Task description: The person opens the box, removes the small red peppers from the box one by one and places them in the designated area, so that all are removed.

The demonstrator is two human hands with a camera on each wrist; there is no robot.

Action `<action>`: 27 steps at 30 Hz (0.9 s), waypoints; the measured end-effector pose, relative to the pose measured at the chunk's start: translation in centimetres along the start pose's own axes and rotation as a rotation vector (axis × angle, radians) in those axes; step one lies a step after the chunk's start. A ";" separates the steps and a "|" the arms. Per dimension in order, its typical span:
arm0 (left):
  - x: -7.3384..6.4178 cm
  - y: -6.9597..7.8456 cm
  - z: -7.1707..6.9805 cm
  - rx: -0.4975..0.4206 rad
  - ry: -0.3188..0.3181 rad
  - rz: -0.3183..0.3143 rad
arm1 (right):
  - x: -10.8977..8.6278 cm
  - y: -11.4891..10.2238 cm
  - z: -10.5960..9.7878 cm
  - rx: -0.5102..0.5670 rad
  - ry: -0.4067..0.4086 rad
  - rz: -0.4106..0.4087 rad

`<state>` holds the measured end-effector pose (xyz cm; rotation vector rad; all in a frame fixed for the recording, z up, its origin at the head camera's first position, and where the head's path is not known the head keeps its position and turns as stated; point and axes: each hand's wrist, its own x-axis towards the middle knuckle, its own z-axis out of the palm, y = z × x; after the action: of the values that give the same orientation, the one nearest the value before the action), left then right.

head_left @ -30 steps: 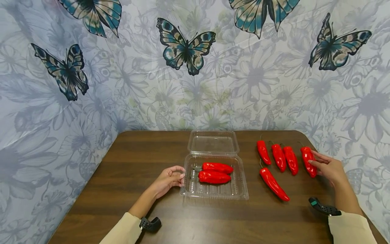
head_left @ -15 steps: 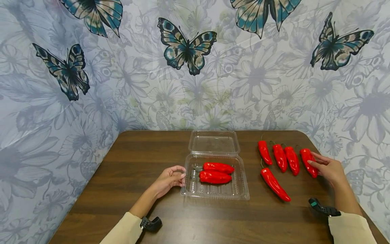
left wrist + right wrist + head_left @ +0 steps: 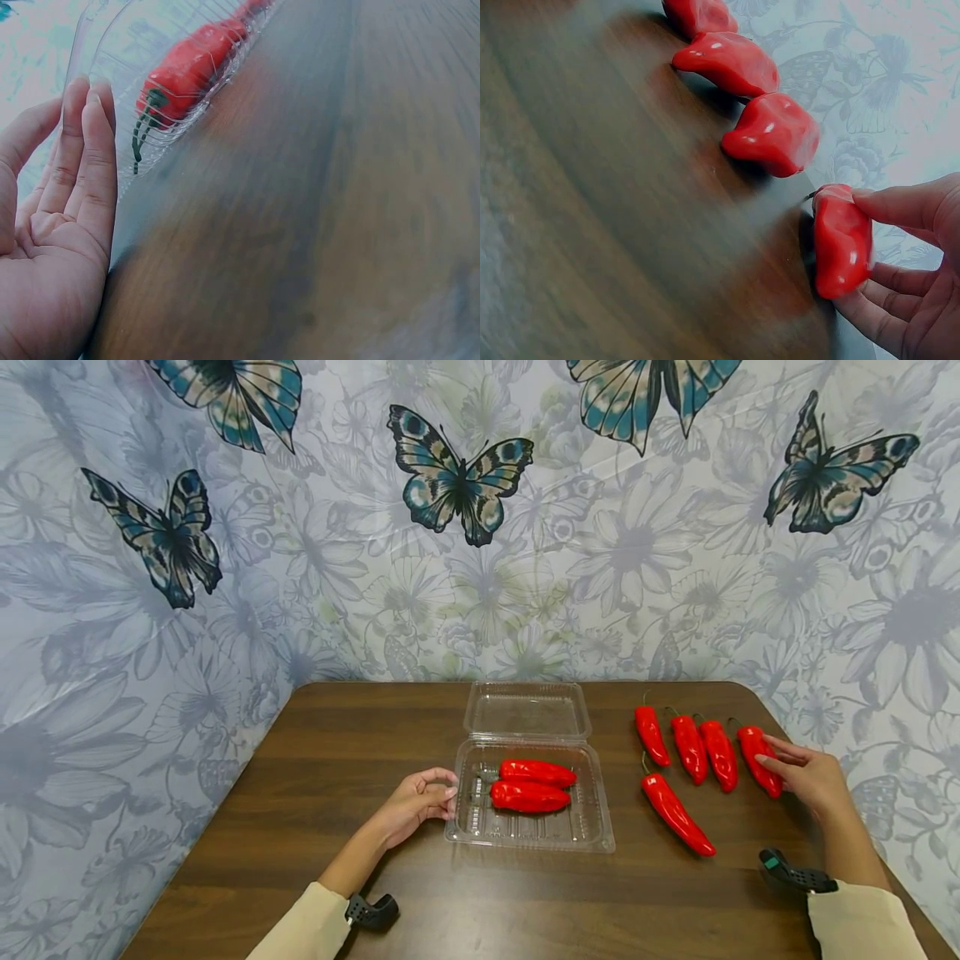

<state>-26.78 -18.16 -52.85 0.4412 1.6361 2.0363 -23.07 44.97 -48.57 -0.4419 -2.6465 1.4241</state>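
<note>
Near the right edge of the bench [image 3: 360, 735], the right hand [image 3: 813, 781] grasped the outermost red chili pepper [image 3: 757, 760] between thumb and fingers. Three more peppers [image 3: 687, 747] lay to its left, close to the far edge, and a fourth [image 3: 677, 814] nearer the person. Wood stretched between these and the open clear plastic container [image 3: 592, 827], where two peppers [image 3: 529, 796] lay side by side. The left hand [image 3: 408, 806], its fingers extended, touched the container's left rim.
</note>
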 end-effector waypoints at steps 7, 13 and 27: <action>0.0 0.3 0.2 -0.003 0.010 0.000 | 0.1 -0.3 -0.2 0.067 -0.020 -0.030; 0.0 0.4 0.2 0.005 0.016 -0.008 | 0.1 -0.4 -0.3 0.037 -0.022 -0.017; -0.1 0.1 0.2 -0.009 0.013 -0.009 | -0.2 -0.2 -0.4 0.064 0.015 -0.053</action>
<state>-26.62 -18.09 -52.69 0.4177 1.6326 2.0435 -22.79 45.12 -48.11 -0.3709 -2.5722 1.4795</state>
